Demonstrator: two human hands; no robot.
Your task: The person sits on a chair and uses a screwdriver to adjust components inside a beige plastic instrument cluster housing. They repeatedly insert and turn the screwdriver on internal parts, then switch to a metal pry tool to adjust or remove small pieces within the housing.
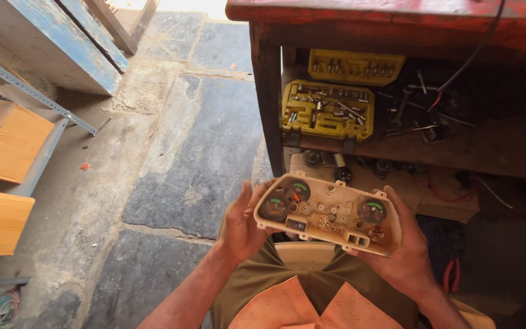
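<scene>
A cream plastic instrument cluster housing with small round gauges and bare circuit parts is held in front of me over my lap. My left hand grips its left end, fingers spread behind it. My right hand holds its right end from below, thumb along the edge. The housing tilts slightly down to the right.
A red wooden bench stands ahead, with an open yellow socket set case and loose tools on its lower shelf. Orange wooden boards and a metal rack lie left. Stone slab floor lies between.
</scene>
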